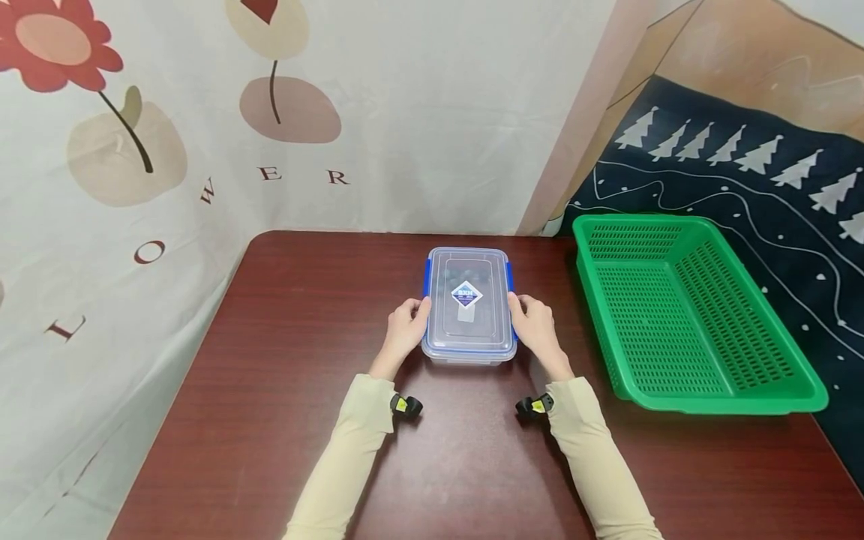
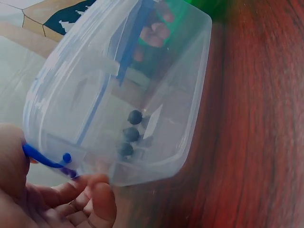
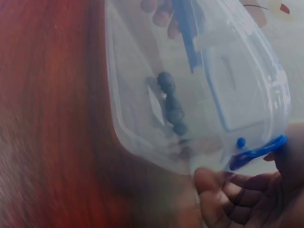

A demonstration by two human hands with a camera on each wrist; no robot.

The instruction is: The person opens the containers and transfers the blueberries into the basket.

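Note:
A clear plastic food container with a see-through lid is at the middle of the table, its long sides running away from me. A diamond-shaped sticker marks the lid. My left hand grips the container's left side, while my right hand holds the right side. In both wrist views, the thumb lies by a blue latch and the fingers curl low against the wall. Several small dark round things lie inside, in a row near the front end.
To the right stands a green perforated plastic basket on the dark red-brown table. A pale flower-print cloth hangs behind and to the left. Dark cloth with white trees is beyond the basket.

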